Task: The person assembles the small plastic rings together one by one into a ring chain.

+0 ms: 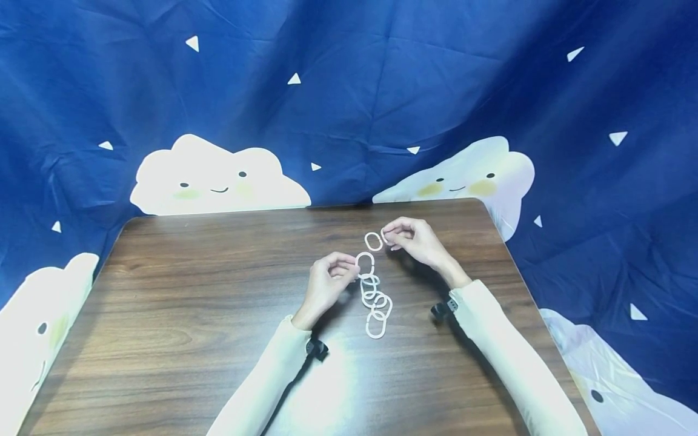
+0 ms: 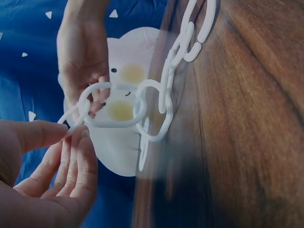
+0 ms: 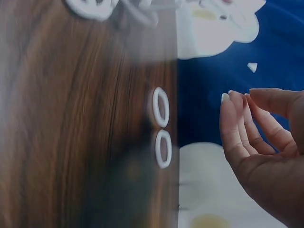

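Observation:
My left hand (image 1: 326, 283) pinches a white plastic link (image 2: 80, 116) between thumb and fingertips, at the far end of a chain. From it the interlocked white links (image 1: 376, 298) trail toward me over the table, the chain's near end link (image 1: 375, 327) lying on the wood. My right hand (image 1: 418, 242) is beyond the chain on the right, fingers loosely bent and holding nothing. In the right wrist view, two loose oval links (image 3: 161, 107) lie end to end on the tabletop, apart from my right fingertips (image 3: 225, 97).
The brown wood-grain table (image 1: 218, 303) has a far edge against a blue curtain (image 1: 338, 109) printed with white clouds and small triangles. Black wrist cameras (image 1: 317, 349) sit on both sleeves. A bright glare patch lies on the near tabletop.

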A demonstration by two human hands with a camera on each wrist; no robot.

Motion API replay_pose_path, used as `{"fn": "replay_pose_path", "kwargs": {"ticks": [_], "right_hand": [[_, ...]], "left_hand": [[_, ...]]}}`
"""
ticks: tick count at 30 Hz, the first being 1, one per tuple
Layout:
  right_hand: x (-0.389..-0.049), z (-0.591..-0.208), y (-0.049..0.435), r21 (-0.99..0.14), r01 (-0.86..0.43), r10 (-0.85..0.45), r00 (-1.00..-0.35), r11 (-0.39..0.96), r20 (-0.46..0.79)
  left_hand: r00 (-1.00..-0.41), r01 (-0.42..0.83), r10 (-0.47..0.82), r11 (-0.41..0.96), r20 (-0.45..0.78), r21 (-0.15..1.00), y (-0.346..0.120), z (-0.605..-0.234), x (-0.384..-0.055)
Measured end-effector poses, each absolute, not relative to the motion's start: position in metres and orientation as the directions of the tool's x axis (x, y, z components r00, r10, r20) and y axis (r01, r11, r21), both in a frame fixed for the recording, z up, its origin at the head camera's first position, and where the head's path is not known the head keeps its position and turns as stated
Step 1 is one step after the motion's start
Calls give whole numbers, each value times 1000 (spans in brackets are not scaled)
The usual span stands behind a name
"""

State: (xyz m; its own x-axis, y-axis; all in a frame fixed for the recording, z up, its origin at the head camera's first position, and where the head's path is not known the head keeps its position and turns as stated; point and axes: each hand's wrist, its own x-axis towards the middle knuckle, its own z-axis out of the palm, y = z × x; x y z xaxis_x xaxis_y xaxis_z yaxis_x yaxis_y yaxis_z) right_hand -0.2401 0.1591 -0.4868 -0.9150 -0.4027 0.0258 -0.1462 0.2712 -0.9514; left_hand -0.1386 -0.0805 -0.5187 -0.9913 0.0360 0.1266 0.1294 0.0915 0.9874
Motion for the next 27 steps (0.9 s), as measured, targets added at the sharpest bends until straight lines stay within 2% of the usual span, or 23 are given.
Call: {"fn": "replay_pose_path", "kwargs": {"ticks": [7, 15, 27], "right_hand": [[-260, -497, 167, -908, -116, -333, -943, 402, -27], [-274, -515, 171, -877, -66, -286, -955, 475, -83], [-292, -526, 169, -765, -134, -325, -940, 630, -103]], "left_hand": [[-992, 129, 23, 116, 127, 985, -81, -520, -138], [-994, 112, 15, 96, 112, 989, -81, -521, -137], [-992, 120, -21, 95, 123, 988, -81, -523, -139]]}}
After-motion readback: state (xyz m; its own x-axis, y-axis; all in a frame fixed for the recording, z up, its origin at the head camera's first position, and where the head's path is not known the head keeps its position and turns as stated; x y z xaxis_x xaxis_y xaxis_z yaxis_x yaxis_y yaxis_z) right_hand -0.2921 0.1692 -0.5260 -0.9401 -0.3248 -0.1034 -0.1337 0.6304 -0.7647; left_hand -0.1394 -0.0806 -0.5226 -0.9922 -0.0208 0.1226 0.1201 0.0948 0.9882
